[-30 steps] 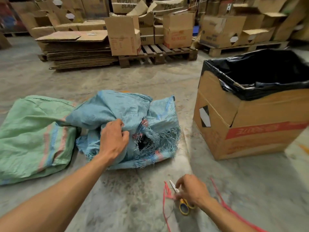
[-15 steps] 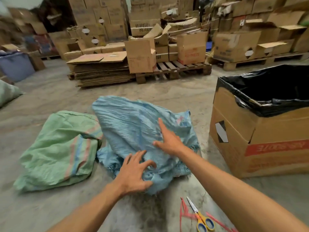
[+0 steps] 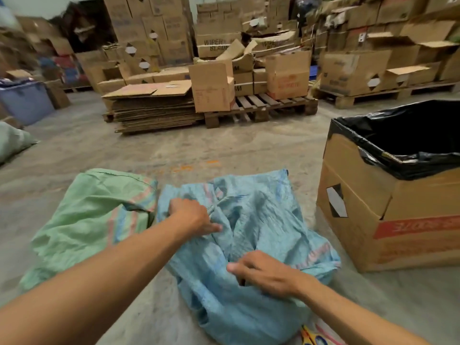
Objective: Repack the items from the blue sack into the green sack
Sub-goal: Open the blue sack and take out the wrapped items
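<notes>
A crumpled blue woven sack (image 3: 258,220) lies on the concrete floor in front of me. My left hand (image 3: 193,216) grips a fold of it near its far left side. My right hand (image 3: 261,271) pinches the cloth nearer to me, at the sack's middle. A green woven sack (image 3: 92,220) with pink and blue stripes lies flat to the left, touching the blue one. What is inside the blue sack is hidden.
A cardboard box lined with a black bag (image 3: 388,195) stands at the right. Yellow-handled scissors (image 3: 311,337) and red string lie at the bottom edge. Pallets with flattened cardboard (image 3: 154,108) and boxes stand behind. A blue bin (image 3: 25,100) is far left.
My right hand has let go of the scissors and come onto the blue sack. Both hands went from flat on the sack to gripping its cloth, and the sack has been pulled nearer.
</notes>
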`<state>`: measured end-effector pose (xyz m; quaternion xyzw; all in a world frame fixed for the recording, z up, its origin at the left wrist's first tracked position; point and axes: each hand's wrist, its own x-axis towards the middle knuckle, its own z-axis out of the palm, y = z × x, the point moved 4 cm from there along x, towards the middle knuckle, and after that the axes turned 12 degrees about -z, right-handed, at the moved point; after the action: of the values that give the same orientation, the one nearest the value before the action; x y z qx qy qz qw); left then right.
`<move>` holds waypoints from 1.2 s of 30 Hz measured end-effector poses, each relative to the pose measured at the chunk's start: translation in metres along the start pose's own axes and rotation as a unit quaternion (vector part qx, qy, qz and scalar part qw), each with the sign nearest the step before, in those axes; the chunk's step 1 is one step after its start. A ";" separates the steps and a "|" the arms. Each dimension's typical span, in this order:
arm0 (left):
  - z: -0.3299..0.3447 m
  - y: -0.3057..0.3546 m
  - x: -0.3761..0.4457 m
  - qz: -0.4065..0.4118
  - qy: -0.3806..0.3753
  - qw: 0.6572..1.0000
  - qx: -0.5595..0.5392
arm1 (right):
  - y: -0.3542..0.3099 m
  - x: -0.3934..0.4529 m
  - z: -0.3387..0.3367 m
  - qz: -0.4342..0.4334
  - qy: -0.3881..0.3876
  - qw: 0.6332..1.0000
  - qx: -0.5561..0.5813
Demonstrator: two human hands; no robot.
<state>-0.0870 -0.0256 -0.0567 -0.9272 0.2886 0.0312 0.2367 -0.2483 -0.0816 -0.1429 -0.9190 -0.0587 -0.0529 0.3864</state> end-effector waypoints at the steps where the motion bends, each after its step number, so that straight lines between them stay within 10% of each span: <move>1: 0.011 -0.003 -0.002 -0.022 -0.028 0.998 0.048 | 0.008 0.000 -0.006 0.041 0.075 0.996 0.041; 3: 0.023 -0.006 -0.006 -0.022 0.001 0.996 0.089 | 0.023 -0.003 -0.016 0.084 0.145 0.983 -0.072; 6: 0.035 0.004 -0.013 0.079 0.148 0.985 0.033 | 0.050 -0.009 -0.008 0.241 0.022 0.950 -0.196; 10: 0.068 0.022 -0.017 0.132 -0.048 0.970 -0.199 | 0.077 -0.017 -0.012 0.341 0.062 0.921 -0.180; 13: 0.089 0.024 -0.015 -0.014 -0.137 0.935 -0.327 | 0.083 -0.013 -0.028 0.331 0.193 0.917 -0.110; 16: 0.087 0.022 -0.020 -0.092 -0.087 0.964 -0.233 | 0.071 0.003 -0.054 0.273 0.332 0.902 0.025; 19: 0.066 0.023 -0.021 -0.048 0.121 0.987 -0.094 | 0.048 0.014 -0.089 0.200 0.492 0.840 0.105; 22: 0.047 0.021 -0.007 0.040 0.142 0.971 -0.190 | 0.022 0.017 -0.122 0.077 0.605 0.786 0.097; 26: 0.023 0.016 0.004 0.078 -0.238 0.878 -0.407 | 0.019 0.033 -0.128 -0.024 0.429 0.902 0.044; 28: 0.024 0.011 0.014 0.012 -0.187 0.897 -0.401 | 0.020 0.031 -0.113 -0.046 0.300 0.948 -0.097; 31: 0.033 0.010 0.025 -0.081 -0.024 0.924 -0.374 | 0.007 0.014 -0.094 -0.090 0.286 0.905 -0.303; 33: 0.033 0.007 0.029 -0.152 -0.049 0.852 -0.498 | 0.003 0.004 -0.081 -0.073 0.262 0.907 -0.321; 36: 0.011 -0.001 0.035 -0.218 -0.163 0.648 -0.712 | 0.018 -0.004 -0.054 -0.028 0.055 0.940 -0.337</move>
<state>-0.0568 -0.0382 -0.0731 -0.8267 -0.0762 0.3250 -0.4529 -0.2520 -0.1328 -0.1183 -0.9890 -0.0418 -0.1304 0.0550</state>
